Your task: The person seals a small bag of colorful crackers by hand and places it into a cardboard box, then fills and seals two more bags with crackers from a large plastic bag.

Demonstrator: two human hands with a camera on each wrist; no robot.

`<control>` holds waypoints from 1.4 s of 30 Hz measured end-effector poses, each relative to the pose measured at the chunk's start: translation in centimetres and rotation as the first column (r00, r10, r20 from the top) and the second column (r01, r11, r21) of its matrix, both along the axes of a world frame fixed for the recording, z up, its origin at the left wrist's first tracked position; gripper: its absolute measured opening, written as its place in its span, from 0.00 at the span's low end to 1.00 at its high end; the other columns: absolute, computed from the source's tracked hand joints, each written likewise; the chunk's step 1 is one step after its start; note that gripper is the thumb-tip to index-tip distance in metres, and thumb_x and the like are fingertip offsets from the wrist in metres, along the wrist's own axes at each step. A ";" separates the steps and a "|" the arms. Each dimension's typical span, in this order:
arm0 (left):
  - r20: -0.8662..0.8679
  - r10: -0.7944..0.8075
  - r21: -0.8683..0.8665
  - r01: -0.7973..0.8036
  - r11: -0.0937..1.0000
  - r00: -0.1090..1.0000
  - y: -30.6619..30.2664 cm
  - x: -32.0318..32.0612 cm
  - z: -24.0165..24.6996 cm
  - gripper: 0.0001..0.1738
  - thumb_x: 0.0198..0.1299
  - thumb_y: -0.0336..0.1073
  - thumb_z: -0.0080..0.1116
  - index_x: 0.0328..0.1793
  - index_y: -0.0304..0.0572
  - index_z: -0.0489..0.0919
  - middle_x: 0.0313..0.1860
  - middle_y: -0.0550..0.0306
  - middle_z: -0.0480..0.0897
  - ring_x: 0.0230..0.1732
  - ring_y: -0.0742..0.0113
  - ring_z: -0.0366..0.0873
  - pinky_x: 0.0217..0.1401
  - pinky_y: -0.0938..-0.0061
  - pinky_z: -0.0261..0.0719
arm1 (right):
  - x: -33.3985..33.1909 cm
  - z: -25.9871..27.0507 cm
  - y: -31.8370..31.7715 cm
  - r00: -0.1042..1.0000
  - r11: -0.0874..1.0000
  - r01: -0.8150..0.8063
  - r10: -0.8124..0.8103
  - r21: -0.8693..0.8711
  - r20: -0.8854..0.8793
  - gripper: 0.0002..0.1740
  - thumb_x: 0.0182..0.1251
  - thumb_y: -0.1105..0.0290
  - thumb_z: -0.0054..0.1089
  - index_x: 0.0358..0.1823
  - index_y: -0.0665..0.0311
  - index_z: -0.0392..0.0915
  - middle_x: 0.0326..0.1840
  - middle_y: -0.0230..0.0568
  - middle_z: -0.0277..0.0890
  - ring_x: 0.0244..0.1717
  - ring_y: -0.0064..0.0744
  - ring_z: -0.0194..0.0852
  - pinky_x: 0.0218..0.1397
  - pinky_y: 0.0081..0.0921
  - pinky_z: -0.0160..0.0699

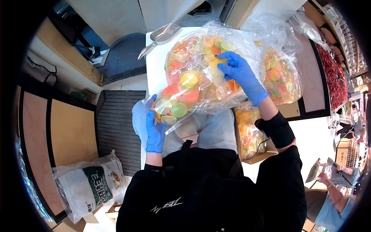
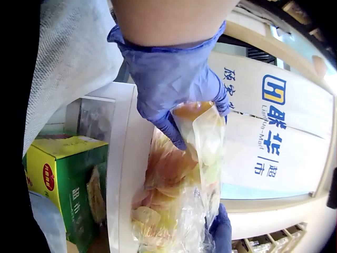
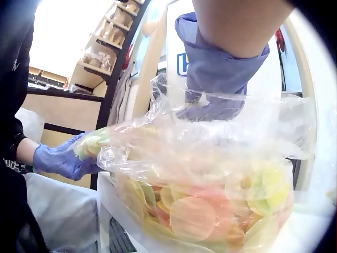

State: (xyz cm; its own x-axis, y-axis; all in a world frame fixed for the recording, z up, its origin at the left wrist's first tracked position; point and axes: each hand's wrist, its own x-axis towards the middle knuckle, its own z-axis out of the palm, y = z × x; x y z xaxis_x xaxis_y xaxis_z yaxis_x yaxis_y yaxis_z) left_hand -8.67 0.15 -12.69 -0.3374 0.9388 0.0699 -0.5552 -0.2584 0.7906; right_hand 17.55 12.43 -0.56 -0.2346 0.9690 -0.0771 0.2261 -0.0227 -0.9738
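Observation:
My blue-gloved left hand (image 1: 148,125) grips the end of a clear plastic bag (image 1: 172,106) of thin, round, coloured chips, its thumb over the plastic. Red, green and yellow chips show through that bag, and in the left wrist view orange chips (image 2: 196,112) sit right at the thumb and fingers. A large open clear bag (image 1: 247,50), full of similar chips (image 1: 210,44), lies beside it on a white surface. Over this large bag my gloved right hand (image 1: 243,75) pinches a yellow chip (image 1: 217,63) between thumb and fingers. Loose film partly hides the right fingers in the right wrist view.
A metal scoop (image 1: 164,34) lies at the white surface's far left corner. Another bag of chips (image 1: 280,73) stands to the right, and more chips (image 1: 247,129) sit in a box below. A white sack (image 1: 91,183) is at lower left. A person (image 1: 334,201) is at far right.

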 end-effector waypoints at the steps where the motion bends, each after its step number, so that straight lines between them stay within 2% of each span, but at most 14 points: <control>1: -0.003 -0.006 0.010 0.006 1.000 1.000 0.0 0.0 0.1 0.31 0.62 0.49 0.54 0.65 0.37 0.63 0.64 0.44 0.68 0.66 0.56 0.65 0.68 0.62 0.64 | 0.5 -0.8 0.2 0.996 0.998 -0.059 0.061 -0.030 0.060 0.15 0.63 0.69 0.60 0.51 0.64 0.74 0.34 0.34 0.74 0.31 0.18 0.72 0.34 0.19 0.79; 4: -0.189 0.031 -0.013 -0.034 0.999 0.982 -0.5 0.8 1.8 0.32 0.63 0.49 0.53 0.66 0.36 0.62 0.65 0.43 0.67 0.68 0.55 0.63 0.70 0.62 0.61 | 1.1 -1.0 -0.5 0.976 0.971 -0.192 0.204 -0.143 0.072 0.14 0.65 0.67 0.58 0.50 0.65 0.76 0.35 0.33 0.75 0.33 0.17 0.71 0.38 0.18 0.78; 7: -0.220 0.029 0.002 -0.030 1.000 0.975 -0.4 0.6 1.3 0.32 0.63 0.47 0.53 0.66 0.35 0.62 0.65 0.42 0.67 0.69 0.54 0.61 0.70 0.61 0.60 | 2.4 0.5 -0.9 0.939 0.905 -0.332 0.345 -0.267 0.001 0.17 0.67 0.63 0.57 0.52 0.67 0.76 0.37 0.33 0.77 0.39 0.18 0.73 0.45 0.20 0.76; 13: 0.023 -0.057 -0.029 0.057 0.998 0.998 -0.4 0.3 1.3 0.31 0.63 0.45 0.53 0.67 0.35 0.61 0.66 0.42 0.66 0.69 0.54 0.62 0.70 0.60 0.62 | 4.3 0.5 -1.6 0.864 0.840 -0.466 0.500 -0.277 0.063 0.18 0.65 0.60 0.60 0.46 0.67 0.77 0.36 0.33 0.78 0.39 0.20 0.73 0.45 0.18 0.75; 16: 0.172 -0.177 -0.048 0.188 0.981 0.969 -0.1 0.0 0.8 0.32 0.62 0.46 0.54 0.67 0.38 0.61 0.67 0.44 0.66 0.67 0.54 0.64 0.69 0.59 0.64 | 3.6 -0.5 -2.6 0.941 0.986 -0.166 0.154 0.015 0.302 0.18 0.63 0.59 0.61 0.46 0.66 0.77 0.37 0.33 0.78 0.38 0.19 0.72 0.43 0.19 0.74; 19: 0.206 -0.169 -0.100 0.193 0.976 0.964 -0.1 0.4 0.4 0.32 0.62 0.47 0.54 0.68 0.41 0.61 0.67 0.47 0.66 0.66 0.55 0.65 0.68 0.58 0.66 | 2.5 0.3 -4.5 0.910 0.923 -0.220 0.311 -0.317 0.275 0.19 0.61 0.63 0.65 0.48 0.69 0.76 0.38 0.32 0.77 0.38 0.18 0.72 0.42 0.20 0.76; 20: 0.249 -0.212 -0.118 0.247 0.962 0.945 -0.1 0.2 -0.1 0.33 0.62 0.48 0.55 0.68 0.41 0.62 0.67 0.49 0.66 0.66 0.55 0.65 0.67 0.59 0.66 | 3.0 -1.6 -4.5 0.846 0.930 -0.355 0.364 -0.099 0.389 0.16 0.61 0.66 0.65 0.46 0.70 0.76 0.38 0.32 0.77 0.38 0.20 0.74 0.43 0.20 0.76; 23: 0.391 -0.276 -0.161 0.360 0.919 0.878 -0.7 -0.9 -4.4 0.32 0.62 0.50 0.55 0.67 0.41 0.64 0.65 0.54 0.68 0.64 0.58 0.66 0.66 0.62 0.67 | 2.0 -0.8 -5.9 0.979 0.985 -0.158 0.165 -0.065 0.119 0.14 0.61 0.72 0.63 0.46 0.71 0.76 0.38 0.32 0.77 0.39 0.20 0.75 0.44 0.19 0.77; 26: 0.488 -0.303 -0.171 0.430 0.886 0.818 -1.5 -3.1 -10.5 0.26 0.60 0.47 0.59 0.59 0.39 0.73 0.55 0.60 0.77 0.57 0.65 0.72 0.63 0.69 0.69 | 0.5 2.4 -7.1 0.978 0.984 -0.178 0.174 0.030 0.117 0.10 0.61 0.73 0.62 0.42 0.69 0.79 0.33 0.35 0.78 0.35 0.21 0.76 0.43 0.20 0.75; 29: 0.140 -0.683 -0.013 0.691 0.722 0.717 -1.4 -4.8 -10.5 0.26 0.57 0.47 0.62 0.56 0.39 0.76 0.50 0.60 0.79 0.54 0.69 0.74 0.60 0.72 0.71 | -0.9 4.0 -8.7 0.942 0.962 -0.268 0.250 0.050 0.225 0.09 0.60 0.70 0.61 0.40 0.66 0.79 0.32 0.38 0.79 0.32 0.25 0.76 0.41 0.21 0.75; 31: -0.048 -0.664 -0.108 0.657 0.746 0.746 -1.7 -4.1 -7.1 0.27 0.53 0.44 0.66 0.56 0.38 0.76 0.46 0.60 0.81 0.47 0.72 0.76 0.52 0.75 0.73 | -2.2 3.3 -9.4 0.902 0.935 -0.351 0.323 0.050 0.287 0.09 0.60 0.69 0.60 0.40 0.65 0.79 0.32 0.39 0.79 0.31 0.28 0.76 0.40 0.22 0.75; 33: -0.334 -0.661 -0.219 0.627 0.748 0.672 -1.3 -4.3 -5.1 0.23 0.53 0.39 0.65 0.54 0.37 0.79 0.43 0.60 0.82 0.43 0.72 0.77 0.48 0.77 0.75 | -3.6 2.1 -9.9 0.867 0.903 -0.423 0.378 0.079 0.325 0.09 0.61 0.67 0.59 0.40 0.63 0.79 0.32 0.40 0.79 0.30 0.31 0.77 0.39 0.23 0.75; 37: -0.379 -0.432 -0.265 0.351 0.898 0.819 -3.0 -2.2 3.1 0.12 0.54 0.28 0.60 0.45 0.34 0.83 0.36 0.56 0.85 0.36 0.72 0.80 0.42 0.80 0.77 | -4.5 1.4 -10.5 0.850 0.898 -0.437 0.393 0.052 0.352 0.11 0.61 0.63 0.60 0.41 0.60 0.80 0.34 0.40 0.80 0.30 0.38 0.78 0.40 0.27 0.76; 42: -0.529 -0.376 -0.198 0.320 0.927 0.761 -5.6 -4.0 8.2 0.10 0.51 0.23 0.59 0.41 0.30 0.84 0.37 0.50 0.86 0.33 0.72 0.82 0.40 0.80 0.79 | -5.1 2.4 -12.0 0.738 0.686 -0.584 0.226 0.434 0.636 0.07 0.53 0.67 0.65 0.35 0.54 0.82 0.35 0.31 0.76 0.34 0.37 0.73 0.36 0.29 0.73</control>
State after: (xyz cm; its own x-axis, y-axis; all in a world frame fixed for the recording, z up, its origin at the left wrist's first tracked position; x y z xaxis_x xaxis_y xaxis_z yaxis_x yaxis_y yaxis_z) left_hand -12.69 -5.42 -4.45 0.0830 0.9953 0.0505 -0.0588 -0.0457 0.9972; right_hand 12.46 0.41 1.87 -0.7130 0.6649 0.2225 0.5094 0.7093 -0.4872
